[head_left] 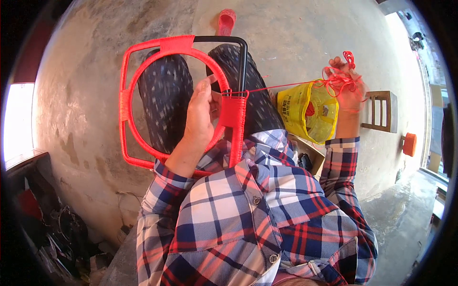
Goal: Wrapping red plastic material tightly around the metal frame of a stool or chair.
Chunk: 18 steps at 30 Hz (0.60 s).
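On my lap rests a square frame point(125, 102) with a ring inside it, mostly wrapped in red cord. Bare black tube point(244, 62) shows at its upper right corner. My left hand point(201, 110) grips the ring's right side, its fingers passing round beside a wide wrapped band point(233, 112). From the top of that band a red cord point(281, 86) runs taut to the right. My right hand point(344, 86), out past my knee, is closed on a loose, looped bundle of the same cord point(341, 78); some fingers are hidden by the loops.
A yellow plastic bag point(292, 108) with red material inside stands by my right leg, near a cardboard box point(312, 155). A small wooden stool point(391, 112) and an orange-red block point(409, 144) are farther right. A red shoe point(226, 21) shows ahead. Dark clutter point(62, 233) lies lower left.
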Each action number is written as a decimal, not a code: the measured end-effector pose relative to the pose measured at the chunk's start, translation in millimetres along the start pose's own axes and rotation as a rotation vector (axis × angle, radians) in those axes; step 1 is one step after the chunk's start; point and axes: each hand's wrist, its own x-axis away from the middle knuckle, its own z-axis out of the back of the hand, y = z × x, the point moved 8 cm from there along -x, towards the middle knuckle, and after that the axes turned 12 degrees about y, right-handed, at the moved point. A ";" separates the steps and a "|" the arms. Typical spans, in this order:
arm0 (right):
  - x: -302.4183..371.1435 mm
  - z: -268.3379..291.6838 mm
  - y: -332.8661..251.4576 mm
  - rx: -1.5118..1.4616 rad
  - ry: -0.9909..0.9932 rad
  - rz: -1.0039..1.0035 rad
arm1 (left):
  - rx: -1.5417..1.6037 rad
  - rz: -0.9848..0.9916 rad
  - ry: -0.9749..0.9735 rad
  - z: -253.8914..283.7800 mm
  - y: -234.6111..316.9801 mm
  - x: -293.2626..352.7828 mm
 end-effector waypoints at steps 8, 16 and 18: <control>77.8 -85.9 133.3 0.382 -0.248 -0.537 | 0.139 0.174 -0.229 -15.7 -11.2 10.1; 63.4 -90.1 137.4 0.721 -0.164 -0.404 | 0.081 0.121 -0.182 -14.5 -3.5 -6.8; 71.6 -89.2 113.3 0.774 -0.240 -0.314 | 0.162 0.179 -0.203 -21.7 2.2 -4.4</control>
